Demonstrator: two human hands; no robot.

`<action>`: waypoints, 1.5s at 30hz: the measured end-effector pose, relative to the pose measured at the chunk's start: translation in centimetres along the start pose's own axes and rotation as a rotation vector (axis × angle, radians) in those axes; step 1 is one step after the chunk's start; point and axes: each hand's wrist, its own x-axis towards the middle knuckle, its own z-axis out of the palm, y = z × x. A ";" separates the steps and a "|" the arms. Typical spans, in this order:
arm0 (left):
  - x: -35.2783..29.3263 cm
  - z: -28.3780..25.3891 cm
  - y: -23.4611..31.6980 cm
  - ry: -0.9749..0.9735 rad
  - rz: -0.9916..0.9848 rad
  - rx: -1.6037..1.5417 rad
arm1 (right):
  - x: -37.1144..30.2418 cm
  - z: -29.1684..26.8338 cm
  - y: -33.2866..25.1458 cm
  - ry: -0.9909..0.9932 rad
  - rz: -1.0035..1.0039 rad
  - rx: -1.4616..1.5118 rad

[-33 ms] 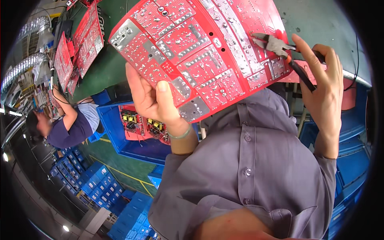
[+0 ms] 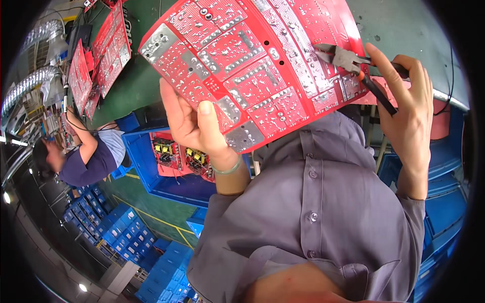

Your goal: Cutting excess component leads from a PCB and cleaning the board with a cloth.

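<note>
A large red circuit board (image 2: 237,65), solder side up, is tilted in front of my chest. My left hand (image 2: 194,118) grips its lower left edge, thumb on top and fingers underneath. Held in my right hand (image 2: 406,103) is a pair of side cutters (image 2: 369,76) with dark handles and some orange near the pivot. Their jaws lie over the right part of the board, near a silvery soldered strip. I cannot tell whether the jaw tips touch the solder points.
More red boards (image 2: 111,55) stand at the left on the green worktop (image 2: 144,65). A blue crate (image 2: 166,189) with populated boards is below my left hand. Another person (image 2: 86,156) works at far left. Blue bins (image 2: 121,227) are stacked behind, and others (image 2: 444,202) at right.
The side cutters have shifted very slightly left over the board, with my right hand. My left hand and the board look almost the same.
</note>
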 end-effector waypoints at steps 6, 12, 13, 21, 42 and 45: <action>0.1 -0.4 -0.6 -0.037 -0.001 -0.024 | 0.7 0.4 1.5 0.021 0.130 0.116; 0.4 -0.7 -1.1 -0.043 -0.037 -0.059 | -0.1 0.0 2.2 -0.002 0.016 -0.024; 0.5 -0.6 -1.1 -0.043 -0.039 -0.060 | -0.2 0.0 2.1 0.005 0.011 -0.038; 0.7 -0.1 -1.4 -0.012 -0.074 -0.125 | -1.0 -0.8 2.4 0.049 0.028 -0.084; 0.8 -0.6 -1.8 -0.004 -0.070 -0.016 | 0.0 -0.5 3.3 0.067 0.213 0.046; 0.8 -0.7 -1.6 -0.024 -0.089 -0.074 | 0.3 -0.5 3.1 0.068 0.192 0.021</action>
